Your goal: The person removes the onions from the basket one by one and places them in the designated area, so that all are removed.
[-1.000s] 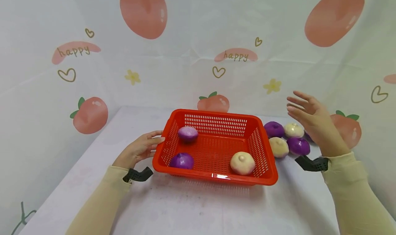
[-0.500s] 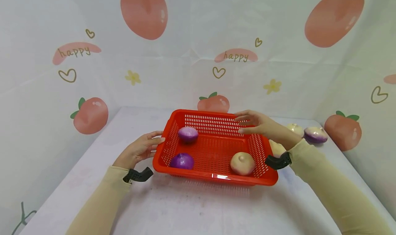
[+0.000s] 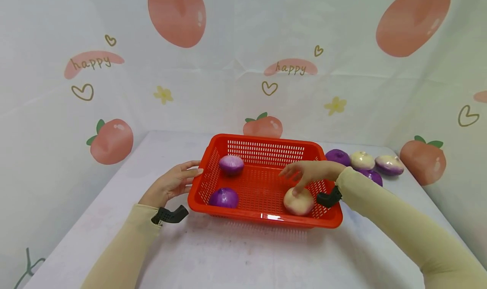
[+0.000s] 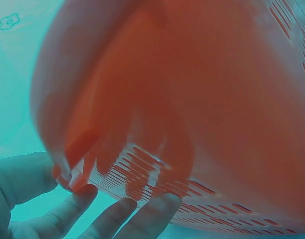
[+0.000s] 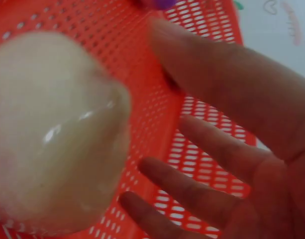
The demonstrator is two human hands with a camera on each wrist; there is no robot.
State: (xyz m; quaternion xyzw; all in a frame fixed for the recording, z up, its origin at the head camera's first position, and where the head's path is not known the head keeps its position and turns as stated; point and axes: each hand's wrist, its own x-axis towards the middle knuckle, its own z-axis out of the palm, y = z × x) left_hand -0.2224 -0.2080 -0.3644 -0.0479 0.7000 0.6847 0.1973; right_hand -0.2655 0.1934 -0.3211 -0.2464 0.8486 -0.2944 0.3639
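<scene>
Basket, head view: a rectangular red plastic basket with slotted walls (image 3: 236, 216) stands before you on a white table (image 3: 182, 255)
Left hand, head view: your left hand (image 3: 171, 185) holds the basket's left rim
Right hand, head view: your right hand (image 3: 312, 172) reaches inside, thumb pointing down over a round cream-coloured onion with a pinkish base (image 3: 300, 205) in the near right corner
Left side of basket, head view: a glossy deep-purple onion (image 3: 224, 198) lies near you, a pale-violet rounded onion (image 3: 231, 165) farther back
Outside group, head view: beyond the right wall you see two dark-purple onions (image 3: 372, 177), a shiny cream onion (image 3: 362, 160) and a flattened cream-and-purple onion (image 3: 389, 165)
Rim, left wrist view: your thumb and forefinger pinch it, the other fingertips against the slotted outer wall
Fingers, right wrist view: your right thumb and fingers are spread, holding nothing, with a gap between them and the cream-coloured onion
</scene>
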